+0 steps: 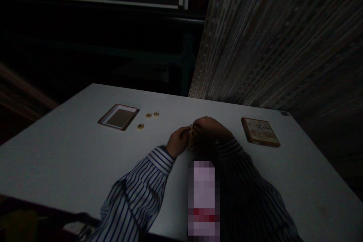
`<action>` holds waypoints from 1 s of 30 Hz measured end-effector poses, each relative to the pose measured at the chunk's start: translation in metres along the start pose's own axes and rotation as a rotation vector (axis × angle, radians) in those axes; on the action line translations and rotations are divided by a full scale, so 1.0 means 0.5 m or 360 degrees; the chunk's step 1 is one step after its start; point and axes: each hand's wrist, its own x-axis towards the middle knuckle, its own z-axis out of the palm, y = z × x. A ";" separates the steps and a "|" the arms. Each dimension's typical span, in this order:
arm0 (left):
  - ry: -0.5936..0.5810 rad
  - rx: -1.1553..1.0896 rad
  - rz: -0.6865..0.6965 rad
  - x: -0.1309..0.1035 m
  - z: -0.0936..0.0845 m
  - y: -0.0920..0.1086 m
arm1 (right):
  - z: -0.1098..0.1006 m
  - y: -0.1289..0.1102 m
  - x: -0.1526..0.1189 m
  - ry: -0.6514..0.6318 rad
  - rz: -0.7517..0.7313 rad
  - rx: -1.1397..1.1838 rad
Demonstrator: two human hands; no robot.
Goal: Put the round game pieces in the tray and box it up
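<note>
My left hand (178,141) is closed on the left edge of a small patterned bag (192,140), dark spots on a tan ground. My right hand (212,127) is closed at the bag's top edge, its fingers bent near the opening. The bag's right side lies in shadow, and what is inside it is hidden. Three round yellowish pieces with dark marks lie on the white table: one (148,115) beside another (156,114), and a third (140,126) nearer to me.
An open shallow box (119,116) with a brown rim lies at the left of the white table (85,159). A box lid with lettering (262,132) lies at the right. A string curtain (241,45) hangs behind the table. A blurred-out patch (203,196) covers something in front of me.
</note>
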 end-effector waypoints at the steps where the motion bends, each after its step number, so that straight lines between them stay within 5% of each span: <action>1: 0.0000 0.0000 -0.0001 0.000 0.000 0.000 | 0.000 0.000 0.000 0.0000 0.0001 0.0000; 24: -0.0018 -0.0046 -0.0015 -0.001 -0.002 0.010 | -0.002 -0.001 -0.002 0.0045 -0.0030 0.0026; 30: -0.0036 -0.0072 -0.0035 -0.003 -0.003 0.014 | -0.032 0.001 -0.026 0.0204 0.0092 0.0047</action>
